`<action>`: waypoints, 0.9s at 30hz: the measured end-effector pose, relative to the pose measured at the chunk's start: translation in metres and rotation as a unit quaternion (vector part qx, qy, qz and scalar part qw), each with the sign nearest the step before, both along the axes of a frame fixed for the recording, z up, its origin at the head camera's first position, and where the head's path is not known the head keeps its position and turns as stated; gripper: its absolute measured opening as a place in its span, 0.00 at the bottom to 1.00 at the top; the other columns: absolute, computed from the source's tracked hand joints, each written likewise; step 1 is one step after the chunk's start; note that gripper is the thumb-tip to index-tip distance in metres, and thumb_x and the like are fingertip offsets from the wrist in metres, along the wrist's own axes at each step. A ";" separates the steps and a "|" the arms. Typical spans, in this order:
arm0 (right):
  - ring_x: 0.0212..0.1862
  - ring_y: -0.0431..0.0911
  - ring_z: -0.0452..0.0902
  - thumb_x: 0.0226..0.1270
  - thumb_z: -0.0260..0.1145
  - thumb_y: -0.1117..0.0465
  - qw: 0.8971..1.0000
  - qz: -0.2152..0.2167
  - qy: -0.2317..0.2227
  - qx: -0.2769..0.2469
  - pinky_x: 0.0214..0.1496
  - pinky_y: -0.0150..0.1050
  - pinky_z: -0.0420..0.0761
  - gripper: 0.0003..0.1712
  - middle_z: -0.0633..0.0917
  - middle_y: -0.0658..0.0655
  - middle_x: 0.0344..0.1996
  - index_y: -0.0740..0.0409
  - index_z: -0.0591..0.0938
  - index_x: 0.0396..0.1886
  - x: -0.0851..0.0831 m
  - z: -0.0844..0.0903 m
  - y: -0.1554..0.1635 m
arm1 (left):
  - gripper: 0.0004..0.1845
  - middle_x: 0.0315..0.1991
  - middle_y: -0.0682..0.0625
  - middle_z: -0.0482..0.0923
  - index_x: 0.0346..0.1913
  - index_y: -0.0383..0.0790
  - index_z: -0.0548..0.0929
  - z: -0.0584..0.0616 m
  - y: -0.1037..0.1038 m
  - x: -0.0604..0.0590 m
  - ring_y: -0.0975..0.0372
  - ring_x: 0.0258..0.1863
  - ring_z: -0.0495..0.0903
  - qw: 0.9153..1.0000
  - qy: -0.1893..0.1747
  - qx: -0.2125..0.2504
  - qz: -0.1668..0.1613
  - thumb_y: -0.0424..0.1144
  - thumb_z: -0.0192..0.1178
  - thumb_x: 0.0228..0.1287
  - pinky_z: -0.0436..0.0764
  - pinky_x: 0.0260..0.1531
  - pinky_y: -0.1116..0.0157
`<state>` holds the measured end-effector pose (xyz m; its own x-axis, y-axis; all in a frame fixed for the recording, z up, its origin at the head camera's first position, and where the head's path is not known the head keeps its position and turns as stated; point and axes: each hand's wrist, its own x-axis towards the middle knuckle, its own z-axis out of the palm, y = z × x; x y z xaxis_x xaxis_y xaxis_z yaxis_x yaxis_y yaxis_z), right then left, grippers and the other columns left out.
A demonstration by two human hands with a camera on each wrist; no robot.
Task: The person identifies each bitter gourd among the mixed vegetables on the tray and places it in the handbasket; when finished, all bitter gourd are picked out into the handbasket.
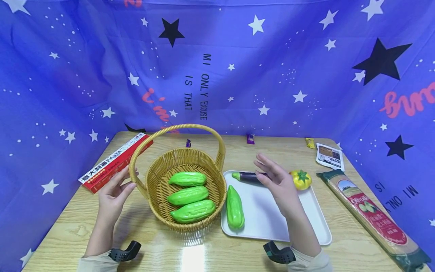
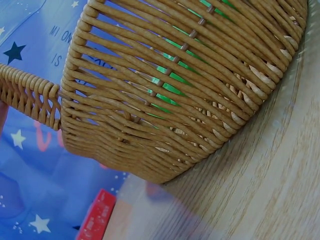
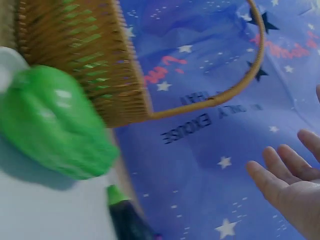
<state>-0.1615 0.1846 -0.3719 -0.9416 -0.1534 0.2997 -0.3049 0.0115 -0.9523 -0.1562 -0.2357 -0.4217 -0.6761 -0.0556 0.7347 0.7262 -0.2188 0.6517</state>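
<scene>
A wicker basket with a tall handle stands mid-table and holds three green bitter gourds. My left hand is open, its fingers against the basket's left rim by the handle base. The basket wall fills the left wrist view. A white tray to the right carries a fourth green gourd, a purple eggplant and a yellow tomato. My right hand hovers open above the tray, holding nothing. The right wrist view shows that gourd, the eggplant and my fingers.
A red pasta box lies at the left rear. A long spaghetti packet lies along the right edge, with a small sachet behind it. Small wrapped candies sit near the back. Blue starry cloth surrounds the table.
</scene>
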 end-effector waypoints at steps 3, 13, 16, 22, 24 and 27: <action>0.62 0.31 0.71 0.66 0.61 0.65 0.999 -0.027 -0.021 -0.009 0.62 0.26 0.76 0.31 0.69 0.55 0.67 0.64 0.64 0.68 0.005 -0.014 -0.003 | 0.26 0.51 0.45 0.82 0.59 0.15 0.67 0.000 0.000 0.000 0.59 0.51 0.81 1.000 -0.001 0.002 -0.002 0.09 0.51 0.53 0.84 0.51 0.69; 0.60 0.32 0.73 0.62 0.65 0.67 0.980 -0.169 -0.079 -0.066 0.61 0.24 0.76 0.32 0.74 0.50 0.61 0.55 0.69 0.66 0.022 -0.052 -0.024 | 0.27 0.51 0.43 0.82 0.59 0.17 0.68 0.000 0.001 0.000 0.58 0.51 0.81 1.000 0.003 0.010 -0.006 0.09 0.50 0.53 0.84 0.51 0.68; 0.59 0.33 0.73 0.60 0.66 0.69 0.974 -0.198 -0.079 -0.077 0.59 0.25 0.77 0.35 0.73 0.48 0.60 0.55 0.68 0.67 0.027 -0.063 -0.032 | 0.27 0.52 0.42 0.81 0.59 0.17 0.68 0.000 0.001 -0.001 0.58 0.51 0.81 1.000 0.006 0.015 -0.009 0.08 0.49 0.53 0.84 0.51 0.68; 0.64 0.41 0.67 0.56 0.68 0.70 0.977 -0.202 -0.066 -0.032 0.64 0.26 0.74 0.39 0.65 0.52 0.67 0.55 0.66 0.68 0.030 -0.077 -0.042 | 0.27 0.52 0.42 0.81 0.59 0.17 0.68 0.000 0.001 -0.002 0.57 0.52 0.80 1.000 0.009 0.019 -0.015 0.09 0.49 0.53 0.84 0.52 0.68; 0.66 0.46 0.65 0.55 0.69 0.68 0.979 -0.192 -0.074 0.004 0.67 0.31 0.73 0.40 0.64 0.53 0.68 0.55 0.66 0.68 0.031 -0.081 -0.043 | 0.26 0.52 0.42 0.81 0.59 0.17 0.67 0.000 0.001 -0.002 0.57 0.52 0.80 1.000 0.007 0.017 -0.014 0.09 0.49 0.53 0.84 0.51 0.68; 0.68 0.52 0.63 0.52 0.73 0.65 0.978 -0.178 -0.087 0.066 0.71 0.41 0.70 0.43 0.63 0.54 0.70 0.54 0.66 0.68 0.034 -0.086 -0.044 | 0.26 0.52 0.43 0.81 0.59 0.15 0.66 -0.002 0.001 0.000 0.58 0.52 0.80 1.000 0.003 0.012 -0.009 0.09 0.49 0.53 0.84 0.51 0.68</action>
<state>-0.1278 0.1406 -0.4577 -0.9772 0.1670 0.1308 -0.0937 0.2135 -0.9725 -0.1566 -0.2346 -0.4233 -0.6733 -0.0614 0.7368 0.7254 -0.2479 0.6421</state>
